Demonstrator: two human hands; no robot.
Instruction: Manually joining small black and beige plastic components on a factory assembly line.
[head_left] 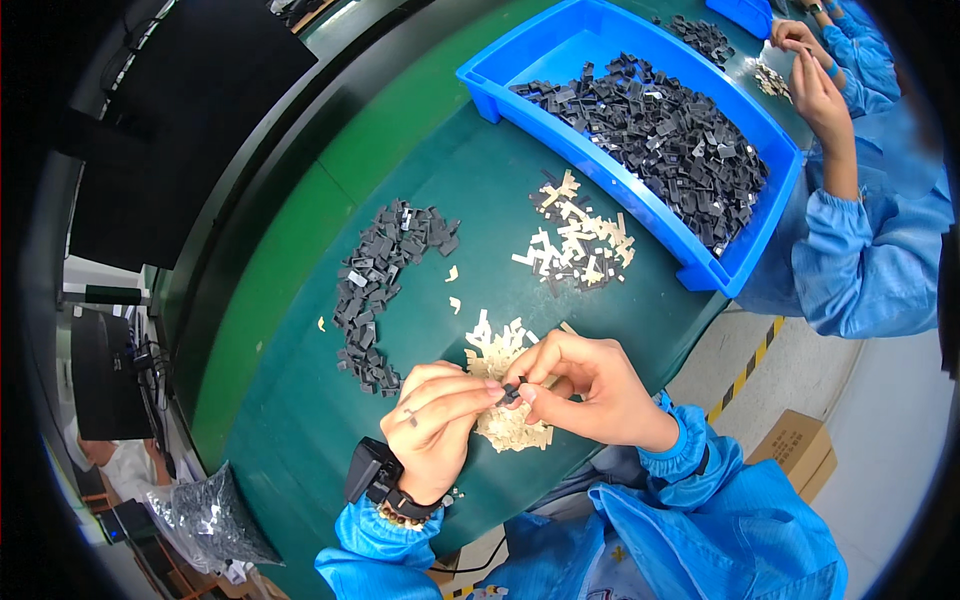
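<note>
Between the fingertips of both hands is a small black plastic part [510, 394]. My left hand [432, 420] pinches it from the left, with a black device strapped at the wrist. My right hand [592, 392] grips it from the right with thumb and forefinger. Below the hands lies a heap of small cream-coloured pieces [515, 430], partly covered by the fingers. A curved pile of black plastic parts [375, 285] spreads to the left. Farther off is a mixed pile [578, 240] of cream strips and black pieces.
A blue bin [620, 185] full of black parts stands at the far right of the green table [300, 420]. A co-worker [870, 230] in blue works beyond it. A clear bag of dark parts [215, 515] sits at lower left; a cardboard box [795, 450] is on the floor.
</note>
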